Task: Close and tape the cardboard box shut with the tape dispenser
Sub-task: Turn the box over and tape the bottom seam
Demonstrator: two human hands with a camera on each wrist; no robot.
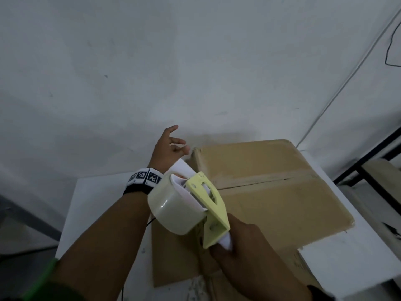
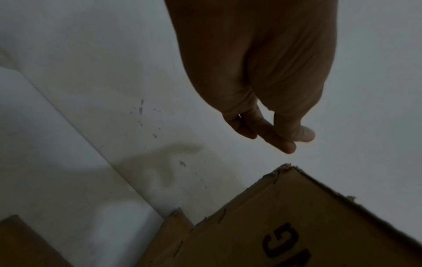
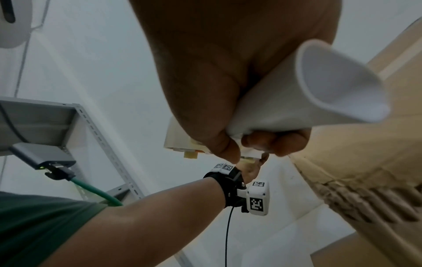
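Right hand [image 1: 245, 255] grips dispenser [image 1: 191, 205] handle, left hand [image 1: 168, 151] loose, holding nothing near box [image 1: 282, 205] far-left corner: pin flaps flush, start tape on the seam.

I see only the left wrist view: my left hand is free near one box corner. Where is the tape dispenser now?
Observer: The right hand grips the tape dispenser by its white handle, over the near-left edge of the cardboard box.
Operator: Are the top flaps closed?
Observer: Yes. In the head view both lie flat and meet at a seam across the top.
Operator: Is the seam taped already?
Observer: A paler strip runs along it; whether that is tape, I cannot tell.
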